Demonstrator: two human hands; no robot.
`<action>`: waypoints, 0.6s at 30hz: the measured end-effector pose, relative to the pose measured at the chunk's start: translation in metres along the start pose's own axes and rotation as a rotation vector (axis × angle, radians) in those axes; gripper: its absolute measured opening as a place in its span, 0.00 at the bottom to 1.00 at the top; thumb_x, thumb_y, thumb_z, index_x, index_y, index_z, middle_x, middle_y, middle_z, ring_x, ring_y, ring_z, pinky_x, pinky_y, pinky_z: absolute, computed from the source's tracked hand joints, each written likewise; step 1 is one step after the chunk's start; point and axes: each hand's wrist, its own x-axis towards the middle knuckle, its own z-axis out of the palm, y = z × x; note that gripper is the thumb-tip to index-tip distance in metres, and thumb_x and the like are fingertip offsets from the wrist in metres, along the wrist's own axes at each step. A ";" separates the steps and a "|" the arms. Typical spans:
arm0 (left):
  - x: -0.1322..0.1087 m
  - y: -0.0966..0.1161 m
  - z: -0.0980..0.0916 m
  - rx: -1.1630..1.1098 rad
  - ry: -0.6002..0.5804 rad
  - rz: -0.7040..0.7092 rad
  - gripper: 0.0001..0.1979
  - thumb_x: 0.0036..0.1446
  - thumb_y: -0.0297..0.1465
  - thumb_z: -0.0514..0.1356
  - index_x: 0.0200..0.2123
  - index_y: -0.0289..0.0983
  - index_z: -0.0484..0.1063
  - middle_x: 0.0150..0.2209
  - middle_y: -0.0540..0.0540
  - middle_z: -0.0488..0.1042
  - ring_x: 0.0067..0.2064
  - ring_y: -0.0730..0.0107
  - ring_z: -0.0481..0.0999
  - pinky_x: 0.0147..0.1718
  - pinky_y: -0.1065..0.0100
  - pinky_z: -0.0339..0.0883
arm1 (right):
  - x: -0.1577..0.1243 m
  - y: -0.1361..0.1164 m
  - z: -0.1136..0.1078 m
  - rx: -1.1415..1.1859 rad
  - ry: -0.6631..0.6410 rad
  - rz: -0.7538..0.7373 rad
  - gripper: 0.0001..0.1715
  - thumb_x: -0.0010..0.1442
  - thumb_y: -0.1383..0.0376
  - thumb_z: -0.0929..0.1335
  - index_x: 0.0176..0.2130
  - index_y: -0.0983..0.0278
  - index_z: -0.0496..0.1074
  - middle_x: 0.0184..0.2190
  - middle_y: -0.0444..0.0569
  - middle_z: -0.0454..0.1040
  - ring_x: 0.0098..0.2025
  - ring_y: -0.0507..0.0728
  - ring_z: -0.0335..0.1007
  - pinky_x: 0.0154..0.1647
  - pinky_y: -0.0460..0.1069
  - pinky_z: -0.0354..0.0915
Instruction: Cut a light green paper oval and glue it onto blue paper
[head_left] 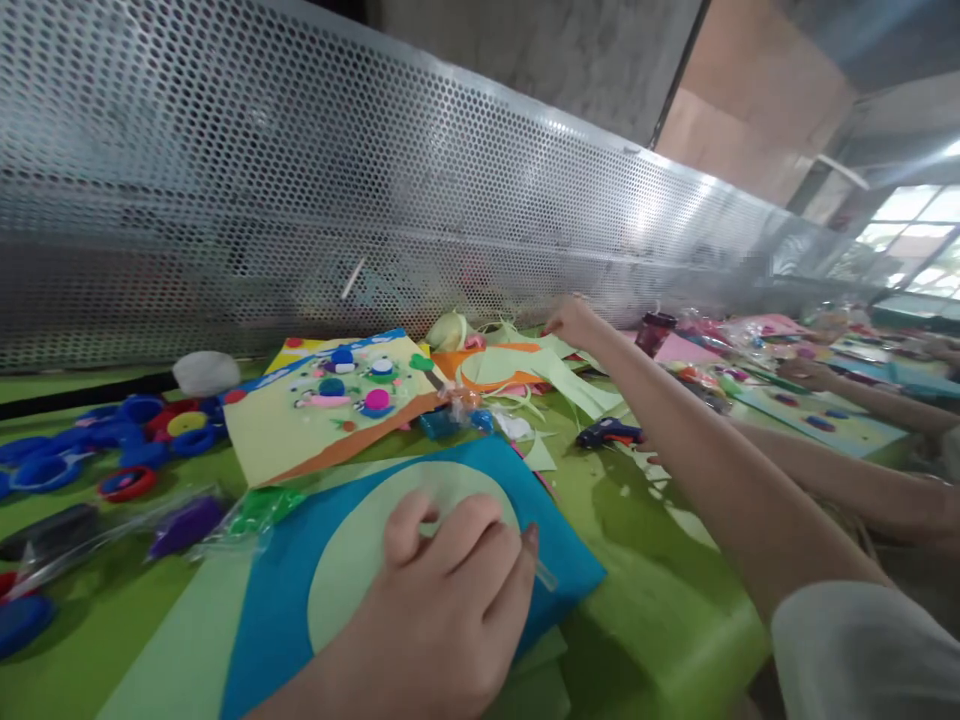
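Observation:
My left hand (457, 590) rests over a pale green rounded paper shape (352, 560) lying on a blue sheet (277, 600). Its fingers are curled under, so whatever they may hold is hidden. A small translucent strip (546, 575) shows beside its fingertips. My right hand (574, 322) is stretched far across the table, at a heap of pale green paper scraps (551, 370) near the metal screen. Its fingers point down and look closed; what is between them cannot be made out. Below the right forearm lies a dark blue glue gun (609, 432).
A decorated cream card (322, 430) lies behind the blue sheet. Blue scissors (45, 465), a red tape roll (127, 484) and a purple clay piece (187, 525) are at left. A perforated metal screen (375, 200) bounds the back. A co-worker's arm (840, 480) reaches in at right.

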 end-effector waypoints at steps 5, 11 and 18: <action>0.002 0.005 -0.002 0.016 0.052 0.016 0.08 0.57 0.24 0.57 0.26 0.37 0.70 0.21 0.55 0.66 0.34 0.70 0.68 0.38 0.59 0.50 | -0.025 -0.005 0.032 -0.025 -0.188 0.050 0.14 0.62 0.62 0.64 0.48 0.64 0.67 0.47 0.51 0.69 0.43 0.57 0.69 0.42 0.56 0.68; 0.001 0.007 -0.006 0.022 0.029 -0.006 0.09 0.56 0.26 0.58 0.23 0.37 0.68 0.21 0.54 0.65 0.34 0.69 0.67 0.37 0.58 0.50 | -0.010 -0.016 0.056 -0.033 -0.248 0.130 0.17 0.62 0.62 0.65 0.50 0.66 0.65 0.47 0.52 0.68 0.43 0.58 0.69 0.41 0.57 0.68; 0.006 -0.001 -0.007 0.026 0.039 -0.015 0.11 0.55 0.26 0.59 0.21 0.37 0.68 0.20 0.54 0.65 0.34 0.70 0.66 0.37 0.59 0.51 | 0.009 -0.016 0.073 -0.061 -0.282 0.200 0.16 0.62 0.63 0.65 0.49 0.66 0.66 0.47 0.52 0.69 0.43 0.58 0.69 0.41 0.57 0.68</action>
